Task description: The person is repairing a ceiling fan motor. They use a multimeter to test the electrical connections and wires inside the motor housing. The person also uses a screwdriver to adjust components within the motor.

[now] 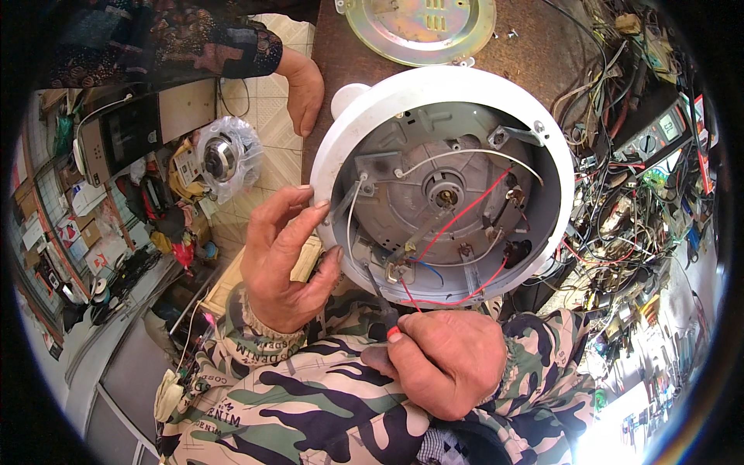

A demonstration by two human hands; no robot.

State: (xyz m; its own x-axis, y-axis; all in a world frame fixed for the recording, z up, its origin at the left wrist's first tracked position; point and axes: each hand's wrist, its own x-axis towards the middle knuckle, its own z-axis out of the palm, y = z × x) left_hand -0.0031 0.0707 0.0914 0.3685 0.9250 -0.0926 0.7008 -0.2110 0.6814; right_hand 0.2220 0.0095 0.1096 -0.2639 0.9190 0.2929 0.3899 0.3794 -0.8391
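Note:
A round white appliance housing lies with its open underside facing up, showing a grey metal inside with red, white and blue wires. A red wire runs across its middle. At the left rim is my left hand, fingers bent and apart, the fingertips at the housing's edge and nothing held. Below the near rim, my right hand is closed on a slim dark tool with a red part; its exact kind is partly hidden by the fingers. Another red wire passes just above that hand.
A round yellowish metal cover lies on the brown table beyond the housing, with small screws beside it. Tangled cables and a multimeter crowd the right. Another person's hand rests at the table's left edge.

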